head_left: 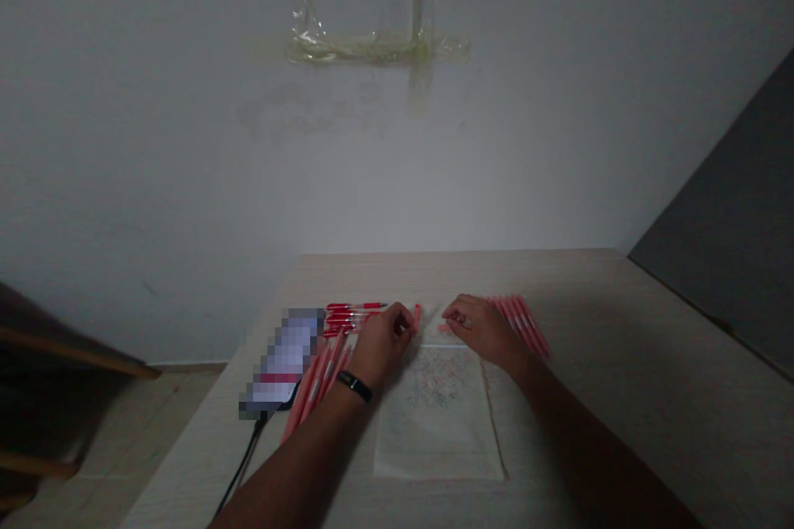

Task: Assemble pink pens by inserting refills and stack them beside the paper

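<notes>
My left hand (388, 336) is closed, thumb and finger pinched at a small upright red pen cap (417, 316). Across a narrow gap, my right hand (480, 324) is also closed, its fingertips on a short pink piece (444, 328) that looks like part of a pen. Just below both hands lies a scribbled sheet of paper (440, 438), with a thin white strip (447, 345) along its top edge. Pink pens (319, 376) lie in a bunch beside my left wrist. Several more pink pens (524, 324) are lined up side by side past my right hand.
Red-and-clear pens (347, 319) lie behind my left forearm. A phone (286, 359), its screen blurred, rests at the left with a black cable (241, 459) running off the table (583, 413). The wall (434, 198) rises behind the far edge.
</notes>
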Motion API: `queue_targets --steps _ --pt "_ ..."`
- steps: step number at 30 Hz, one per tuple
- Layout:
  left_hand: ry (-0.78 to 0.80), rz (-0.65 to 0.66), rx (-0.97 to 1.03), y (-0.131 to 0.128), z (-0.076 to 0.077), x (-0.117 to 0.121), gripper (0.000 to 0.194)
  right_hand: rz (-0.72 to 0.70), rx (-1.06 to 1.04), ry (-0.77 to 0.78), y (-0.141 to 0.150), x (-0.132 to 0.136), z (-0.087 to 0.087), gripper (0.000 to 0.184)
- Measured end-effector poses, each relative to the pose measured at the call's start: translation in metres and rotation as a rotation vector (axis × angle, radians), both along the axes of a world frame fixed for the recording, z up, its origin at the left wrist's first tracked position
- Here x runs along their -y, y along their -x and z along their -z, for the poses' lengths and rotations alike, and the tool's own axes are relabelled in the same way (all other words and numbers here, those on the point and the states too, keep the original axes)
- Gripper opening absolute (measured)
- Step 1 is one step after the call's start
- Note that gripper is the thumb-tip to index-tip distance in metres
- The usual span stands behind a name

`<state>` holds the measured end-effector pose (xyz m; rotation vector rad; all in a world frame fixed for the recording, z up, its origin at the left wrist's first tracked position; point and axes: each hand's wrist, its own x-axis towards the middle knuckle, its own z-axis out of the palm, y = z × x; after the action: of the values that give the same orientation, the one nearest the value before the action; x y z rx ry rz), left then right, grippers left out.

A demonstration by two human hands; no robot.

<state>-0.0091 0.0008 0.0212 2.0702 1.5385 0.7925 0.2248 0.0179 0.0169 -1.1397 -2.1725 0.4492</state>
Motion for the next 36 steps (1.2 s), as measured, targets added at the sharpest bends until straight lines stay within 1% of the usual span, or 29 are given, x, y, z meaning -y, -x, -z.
queue_targets --steps 6,10,15,23,33,36 --pt "0.018 -0.011 0.022 0.001 0.004 -0.001 0.012 0.016 0.126 -0.012 -0.004 -0.002 -0.002 0.010" --pt "0.080 -0.027 0.019 0.001 0.003 -0.001 0.015 0.017 0.187 0.014 -0.009 -0.006 0.002 0.007" --pt "0.129 -0.037 -0.030 0.000 0.000 0.000 0.019 0.024 0.243 0.022 -0.012 -0.007 0.006 0.006" --pt "0.194 -0.032 -0.022 0.001 0.005 0.001 0.024 0.019 0.282 0.048 -0.012 -0.005 0.006 0.008" --pt "0.157 -0.034 -0.112 0.002 0.007 0.001 0.017 0.025 0.306 0.088 -0.011 -0.005 0.007 0.011" --pt "0.087 -0.051 -0.147 0.002 0.010 0.001 0.018 0.015 0.321 0.106 -0.011 -0.005 0.007 0.009"
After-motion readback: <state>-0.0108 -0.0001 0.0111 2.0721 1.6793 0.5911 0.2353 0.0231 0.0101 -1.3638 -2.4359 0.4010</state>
